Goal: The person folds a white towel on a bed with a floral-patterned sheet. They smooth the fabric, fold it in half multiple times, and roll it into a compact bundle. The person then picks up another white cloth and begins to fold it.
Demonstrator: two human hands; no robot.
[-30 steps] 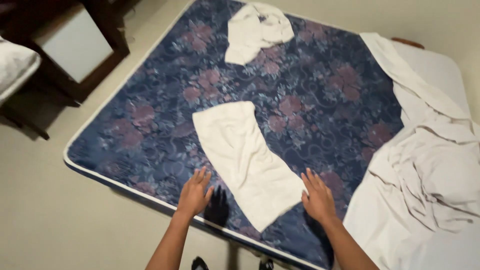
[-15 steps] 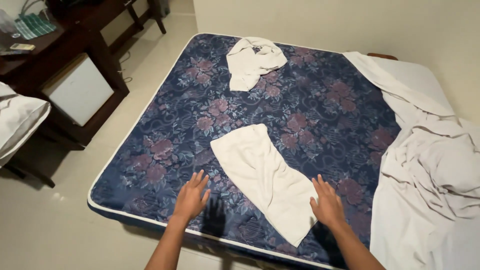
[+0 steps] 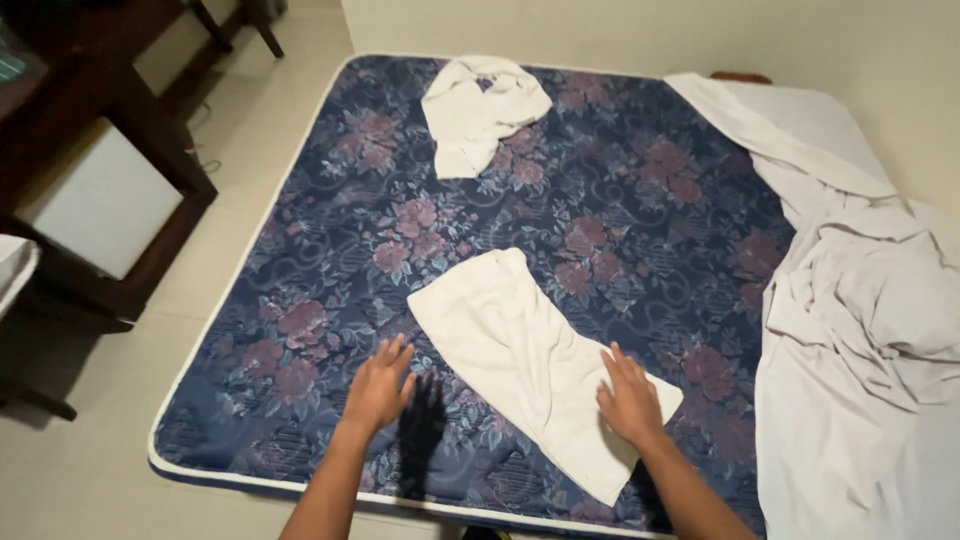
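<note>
A folded white towel lies flat on the bare mattress, which is dark blue with a pink flower print. My right hand rests palm down on the towel's near right corner, fingers spread. My left hand hovers open just left of the towel, over the mattress, holding nothing. A second white towel lies crumpled near the far edge of the mattress.
A rumpled white sheet covers the mattress's right side. A dark wooden cabinet with a white panel stands on the tiled floor at left. A pale wall runs behind the bed. Chair legs show at top left.
My view has shifted so the mattress sits lower and more centred. My right hand moved onto the towel's corner; my left hand stays beside it.
</note>
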